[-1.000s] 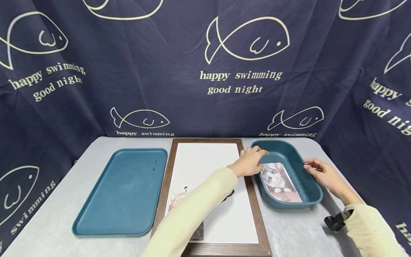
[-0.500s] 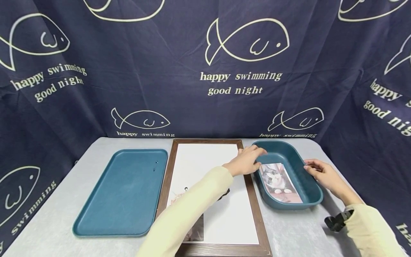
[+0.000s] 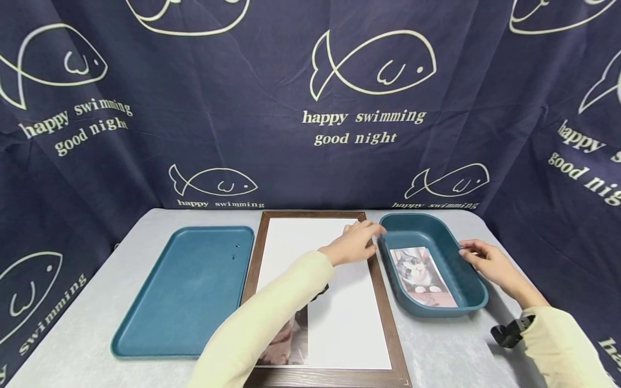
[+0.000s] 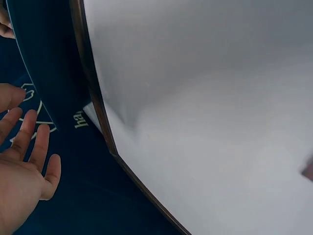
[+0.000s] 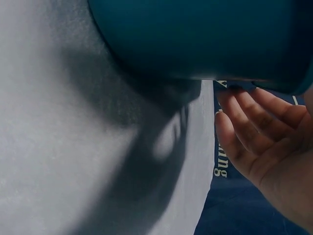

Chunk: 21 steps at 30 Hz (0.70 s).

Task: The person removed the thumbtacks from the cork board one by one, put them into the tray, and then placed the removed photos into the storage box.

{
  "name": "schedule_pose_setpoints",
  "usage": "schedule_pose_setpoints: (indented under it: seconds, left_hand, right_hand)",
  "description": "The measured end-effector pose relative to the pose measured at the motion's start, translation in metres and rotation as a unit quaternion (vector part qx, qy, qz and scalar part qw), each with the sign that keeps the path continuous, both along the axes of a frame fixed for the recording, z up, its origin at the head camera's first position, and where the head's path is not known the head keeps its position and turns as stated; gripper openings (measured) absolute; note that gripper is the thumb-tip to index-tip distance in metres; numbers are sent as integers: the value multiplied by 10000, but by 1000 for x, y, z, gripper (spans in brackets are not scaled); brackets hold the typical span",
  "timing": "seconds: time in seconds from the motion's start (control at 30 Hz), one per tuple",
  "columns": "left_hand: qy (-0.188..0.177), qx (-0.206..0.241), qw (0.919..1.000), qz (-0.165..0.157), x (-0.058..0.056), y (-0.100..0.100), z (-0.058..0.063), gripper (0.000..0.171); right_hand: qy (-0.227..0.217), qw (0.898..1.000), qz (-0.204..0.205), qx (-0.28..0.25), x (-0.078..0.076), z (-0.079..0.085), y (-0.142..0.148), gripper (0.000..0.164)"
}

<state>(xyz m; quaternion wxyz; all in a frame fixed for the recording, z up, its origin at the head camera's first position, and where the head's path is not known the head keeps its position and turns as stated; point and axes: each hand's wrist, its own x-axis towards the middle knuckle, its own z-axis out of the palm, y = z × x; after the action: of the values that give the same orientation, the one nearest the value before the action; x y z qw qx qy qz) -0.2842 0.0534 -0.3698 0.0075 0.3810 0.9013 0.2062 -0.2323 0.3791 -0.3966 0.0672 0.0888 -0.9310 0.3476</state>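
Observation:
My left hand (image 3: 354, 242) is over the right edge of a brown wooden frame (image 3: 383, 307) with a white board (image 3: 344, 312). Its fingers are relaxed and spread in the left wrist view, with nothing in them. Just right of it stands a deep blue-green plastic bin (image 3: 446, 258). Pictures printed with a grey cat (image 3: 419, 275) lie flat inside. My right hand (image 3: 490, 264) holds the bin's right rim, fingers (image 5: 244, 122) against the outer wall. Printed picture pieces (image 3: 286, 345) lie at the board's lower left, partly hidden by the left sleeve.
A shallow blue-green tray (image 3: 184, 291) lies left of the frame, with a few small dark marks near its upper right corner. A dark blue curtain (image 3: 271, 161) with fish drawings hangs behind the grey table (image 3: 432, 345). A black wrist device (image 3: 509, 334) is by the right sleeve.
My left hand has drawn back leftward from over the bin to the frame's right edge, uncovering more of the cat pictures. The right hand has stayed at the bin's rim.

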Motion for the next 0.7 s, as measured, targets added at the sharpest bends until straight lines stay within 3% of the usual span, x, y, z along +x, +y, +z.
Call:
schedule_pose_setpoints:
  seconds: [0.27, 0.53, 0.7]
  left_hand:
    - [99, -117, 9999, 13, -2, -22, -3, 40]
    - [-52, -156, 9998, 150, -5, -47, -6, 41]
    - [-279, -59, 9993, 228, -4, -65, -6, 40]
  right_hand:
    - [299, 9995, -53, 74, 0, 8, -2, 32]
    - [558, 9976, -172, 371, 1, 24, -13, 31]
    - [788, 9964, -1, 315, 1, 32, -27, 30]
